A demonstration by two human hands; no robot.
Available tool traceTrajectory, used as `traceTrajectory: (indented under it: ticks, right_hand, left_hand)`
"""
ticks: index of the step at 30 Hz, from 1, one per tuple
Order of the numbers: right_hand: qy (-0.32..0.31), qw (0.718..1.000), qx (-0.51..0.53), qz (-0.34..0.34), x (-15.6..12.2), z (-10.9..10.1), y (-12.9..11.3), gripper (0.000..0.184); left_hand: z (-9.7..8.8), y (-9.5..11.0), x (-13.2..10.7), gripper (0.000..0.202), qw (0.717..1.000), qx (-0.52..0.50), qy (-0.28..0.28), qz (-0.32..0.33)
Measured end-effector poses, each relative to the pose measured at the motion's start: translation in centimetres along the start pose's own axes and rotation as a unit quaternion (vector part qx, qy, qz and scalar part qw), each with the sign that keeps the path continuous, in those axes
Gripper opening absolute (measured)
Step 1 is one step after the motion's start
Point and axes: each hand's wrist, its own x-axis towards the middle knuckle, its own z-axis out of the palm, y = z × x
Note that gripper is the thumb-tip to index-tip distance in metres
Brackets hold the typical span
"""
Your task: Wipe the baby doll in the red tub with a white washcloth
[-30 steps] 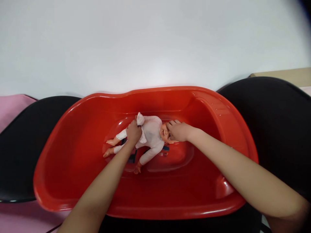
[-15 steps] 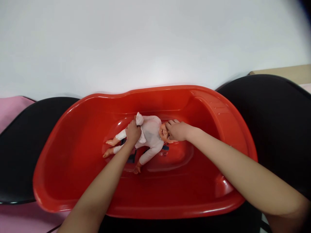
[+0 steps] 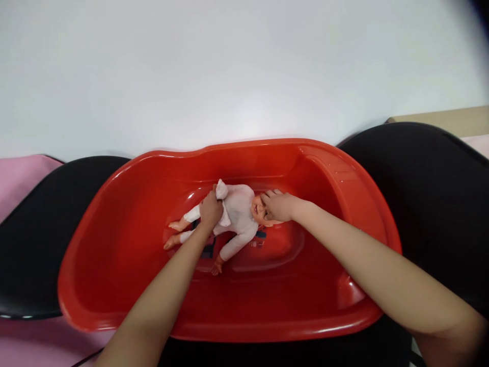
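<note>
A baby doll in a pale pink suit lies on its back in the bottom of a red plastic baby tub, its head to the right and its bare feet to the left. My left hand is closed on a small pale cloth pressed against the doll's belly. My right hand rests over the doll's head, fingers curled around it and hiding most of the face.
The tub sits across two black chairs, one on the left and one on the right. A white wall fills the back. Pink fabric shows at the far left and a beige surface at the far right.
Both hands stay on the doll with hardly any shift. The view has moved slightly, so the tub appears a little lower and further right.
</note>
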Motion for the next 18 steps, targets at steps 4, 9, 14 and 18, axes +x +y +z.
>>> traceTrajectory:
  ticks: [4,9,14,18]
  right_hand:
    - [-0.011,1.0,-0.005,0.004,-0.2,-0.1,-0.1,0.078]
    - [-0.015,1.0,0.0,0.004,-0.3,-0.3,-0.2,0.074]
    - [-0.018,1.0,0.009,0.01,0.0,-0.4,-0.1,0.073]
    - [-0.019,1.0,0.018,0.015,0.3,-0.4,0.0,0.07]
  left_hand:
    - [-0.8,-0.2,0.0,0.042,1.0,-0.008,-0.016,0.001]
    - [-1.1,-1.3,0.5,0.033,0.999,0.019,-0.01,-0.028]
    - [-1.4,-3.4,0.8,0.03,0.996,0.046,0.012,-0.074]
    - [-2.3,-5.4,1.3,0.035,0.983,0.03,0.042,-0.177]
